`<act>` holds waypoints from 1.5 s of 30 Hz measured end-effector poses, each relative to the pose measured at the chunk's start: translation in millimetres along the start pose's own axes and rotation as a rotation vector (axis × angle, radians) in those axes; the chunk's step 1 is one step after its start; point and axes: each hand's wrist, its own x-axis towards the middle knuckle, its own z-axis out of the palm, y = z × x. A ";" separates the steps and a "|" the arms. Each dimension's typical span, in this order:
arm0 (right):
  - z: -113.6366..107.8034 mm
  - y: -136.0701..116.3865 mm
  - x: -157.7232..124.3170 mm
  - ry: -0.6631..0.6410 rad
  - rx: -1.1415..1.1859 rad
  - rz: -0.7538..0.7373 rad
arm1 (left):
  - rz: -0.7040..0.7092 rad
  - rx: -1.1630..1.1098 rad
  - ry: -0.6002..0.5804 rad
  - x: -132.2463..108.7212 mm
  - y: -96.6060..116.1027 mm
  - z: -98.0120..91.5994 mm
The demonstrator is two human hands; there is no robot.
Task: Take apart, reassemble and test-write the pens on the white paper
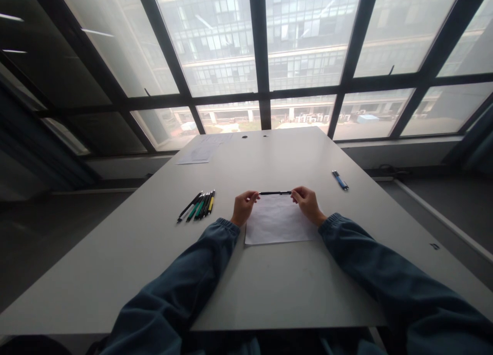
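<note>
A slim black pen (275, 193) is held level between my two hands, above the far edge of a white sheet of paper (281, 224). My left hand (244, 207) pinches its left end between thumb and fingers. At the other end, my right hand (306, 203) pinches it the same way, near the clip. The paper lies flat on the table, its right side partly behind my right hand and sleeve. Left of my left hand lies a group of several pens (199, 206), black, green and yellow, side by side.
The white table (154, 273) stretches toward the windows. Blue pens (339, 180) lie to the right. Printed sheets (200, 149) rest at the far left corner. A small dark mark or object (434, 246) is near the right edge. A round hole (244, 137) sits at the far edge.
</note>
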 end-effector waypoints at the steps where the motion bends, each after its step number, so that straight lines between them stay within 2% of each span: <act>1: 0.0 -0.5 -0.1 -0.001 -0.003 0.000 | 0.000 0.001 0.000 0.0 -0.2 -0.1; 45: -0.5 -4.1 -0.8 -0.009 -0.043 0.006 | -0.002 0.001 -0.019 -0.1 -0.8 -1.1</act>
